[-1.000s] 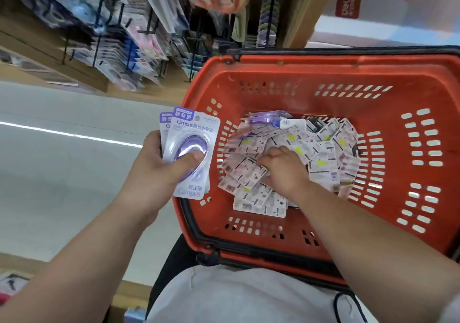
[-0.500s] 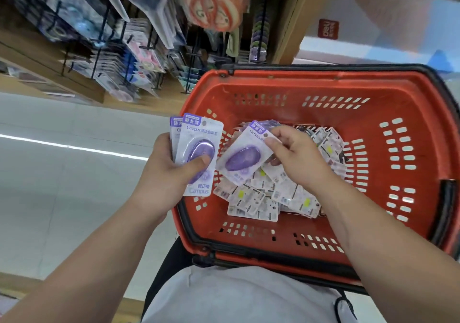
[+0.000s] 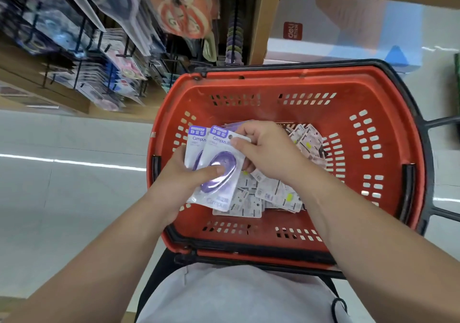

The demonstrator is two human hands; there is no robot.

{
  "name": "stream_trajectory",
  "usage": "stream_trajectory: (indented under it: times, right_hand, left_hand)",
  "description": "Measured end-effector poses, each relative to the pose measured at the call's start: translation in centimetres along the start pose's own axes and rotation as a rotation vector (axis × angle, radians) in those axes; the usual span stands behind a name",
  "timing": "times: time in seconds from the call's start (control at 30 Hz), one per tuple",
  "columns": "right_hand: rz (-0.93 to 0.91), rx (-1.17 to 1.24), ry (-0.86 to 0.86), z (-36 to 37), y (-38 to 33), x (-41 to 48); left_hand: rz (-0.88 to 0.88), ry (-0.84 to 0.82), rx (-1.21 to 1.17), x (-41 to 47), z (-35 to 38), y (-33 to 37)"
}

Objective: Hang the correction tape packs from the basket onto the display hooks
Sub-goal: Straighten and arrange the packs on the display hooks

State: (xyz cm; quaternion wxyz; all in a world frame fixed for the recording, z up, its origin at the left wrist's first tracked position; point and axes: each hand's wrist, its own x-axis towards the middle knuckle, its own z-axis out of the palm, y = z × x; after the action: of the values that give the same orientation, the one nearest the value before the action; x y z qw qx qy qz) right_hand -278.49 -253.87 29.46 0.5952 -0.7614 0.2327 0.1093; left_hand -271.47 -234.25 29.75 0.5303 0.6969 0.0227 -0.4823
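A red basket (image 3: 293, 91) sits in front of me, with several correction tape packs (image 3: 276, 193) lying face down on its bottom. My left hand (image 3: 181, 181) grips a small stack of purple Campus packs (image 3: 219, 171) over the basket's left side, thumb pressed on the front blister. My right hand (image 3: 268, 148) pinches the top right corner of the front pack in that stack. Display hooks (image 3: 112, 74) loaded with stationery hang on the shelf at the upper left.
A wooden shelf post (image 3: 268, 16) rises behind the basket, with a white and blue box (image 3: 348, 31) to its right. Pale floor (image 3: 62, 186) stretches to the left. The basket's black handle (image 3: 428, 168) sticks out on the right.
My right hand lifted a purple pack out of the basket and brought it left onto the stack in my left hand, which has shifted right over the basket.
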Motion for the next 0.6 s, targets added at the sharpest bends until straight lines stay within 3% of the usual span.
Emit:
stream_trajectory:
  times: [0.07, 0.17, 0.23, 0.3, 0.37, 0.6]
  right_hand:
    - [0.03, 0.095, -0.007, 0.9, 0.7, 0.3]
    - [0.257, 0.314, -0.032, 2.1, 4.1, 0.9]
    - [0.415, 0.095, -0.129, 3.0, 7.7, 1.4]
    - [0.462, -0.318, -0.374, 4.1, 11.1, 1.8]
    - [0.449, -0.539, -0.503, 5.2, 12.9, 2.0]
    - [0.358, -0.418, -0.545, 6.5, 12.2, 2.2]
  left_hand:
    - [-0.004, 0.074, 0.023, -0.1, -0.8, -0.3]
    - [0.018, 0.241, 0.054, -0.8, -2.3, -0.7]
    - [0.039, 0.336, 0.055, -1.4, -3.3, -0.6]
    - [0.049, 0.377, 0.074, -1.9, -4.2, -0.7]
    - [0.05, 0.389, 0.077, -2.3, -4.8, -0.7]
    - [0.003, 0.388, 0.027, -2.8, -5.7, -1.4]
